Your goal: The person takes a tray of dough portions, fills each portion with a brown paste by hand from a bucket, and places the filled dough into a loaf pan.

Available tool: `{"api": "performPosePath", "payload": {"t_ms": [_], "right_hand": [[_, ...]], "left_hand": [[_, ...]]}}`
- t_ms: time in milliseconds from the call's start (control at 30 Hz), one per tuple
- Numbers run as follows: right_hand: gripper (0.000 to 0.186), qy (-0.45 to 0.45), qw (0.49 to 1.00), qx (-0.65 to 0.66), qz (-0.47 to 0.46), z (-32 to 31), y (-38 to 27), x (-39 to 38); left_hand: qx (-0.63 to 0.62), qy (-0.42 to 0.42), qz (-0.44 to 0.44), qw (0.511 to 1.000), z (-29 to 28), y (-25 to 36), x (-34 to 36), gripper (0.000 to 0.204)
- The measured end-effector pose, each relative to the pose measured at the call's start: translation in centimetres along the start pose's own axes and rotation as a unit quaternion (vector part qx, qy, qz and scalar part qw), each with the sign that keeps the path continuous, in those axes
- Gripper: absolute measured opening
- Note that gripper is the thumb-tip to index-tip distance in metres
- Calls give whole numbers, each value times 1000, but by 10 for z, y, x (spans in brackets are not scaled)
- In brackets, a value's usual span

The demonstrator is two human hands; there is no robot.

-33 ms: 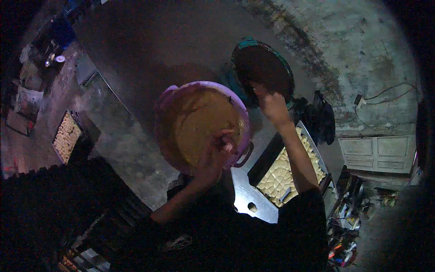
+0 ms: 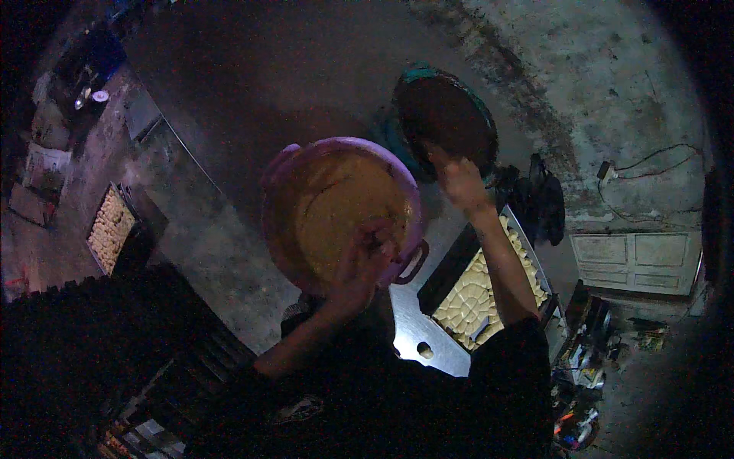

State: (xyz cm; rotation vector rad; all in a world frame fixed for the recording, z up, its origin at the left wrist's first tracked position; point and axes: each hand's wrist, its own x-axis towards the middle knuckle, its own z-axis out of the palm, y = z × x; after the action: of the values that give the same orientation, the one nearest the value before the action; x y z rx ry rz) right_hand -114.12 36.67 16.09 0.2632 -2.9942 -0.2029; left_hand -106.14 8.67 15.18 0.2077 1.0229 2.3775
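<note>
The left hand (image 2: 371, 256) curled above the yellowish dough-like mass (image 2: 336, 203) in the purple tub (image 2: 277, 210); the right hand (image 2: 462, 182) dipped into the teal-rimmed basin (image 2: 419, 71). I couldn't tell whether either gripped anything; small, even pinches seemed wisest.

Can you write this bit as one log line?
left hand: over purple tub; right hand: over teal-rimmed basin; both grips: unclear; pale pieces: closely packed

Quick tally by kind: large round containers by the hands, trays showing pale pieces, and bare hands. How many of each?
Large round containers: 2 (purple tub, green-rimmed container)
Trays showing pale pieces: 2 (right tray, left tray)
Bare hands: 2 (left hand, right hand)
Total: 6
</note>
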Motion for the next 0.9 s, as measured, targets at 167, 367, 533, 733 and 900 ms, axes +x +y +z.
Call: {"api": "performPosePath", "payload": {"t_ms": [167, 367, 533, 733, 900], "right_hand": [[29, 25, 933, 336, 128, -8, -6, 1], [24, 116, 767, 567, 277, -36, -28, -14], [18, 141, 958, 225, 113, 19, 17, -11], [23, 138, 770, 574, 241, -27, -24, -54], [27, 144, 371, 888, 230, -119, -118, -152]], "left_hand": [[34, 47, -85, 995, -1, 17, 7, 33], [186, 34, -26, 982, 5, 5, 13, 30], [134, -1, 31, 990, 27, -7, 2, 30], [201, 19, -2, 979, 43, 9, -39, 29], [48, 24, 5, 999, 70, -16, -64, 31]]}}
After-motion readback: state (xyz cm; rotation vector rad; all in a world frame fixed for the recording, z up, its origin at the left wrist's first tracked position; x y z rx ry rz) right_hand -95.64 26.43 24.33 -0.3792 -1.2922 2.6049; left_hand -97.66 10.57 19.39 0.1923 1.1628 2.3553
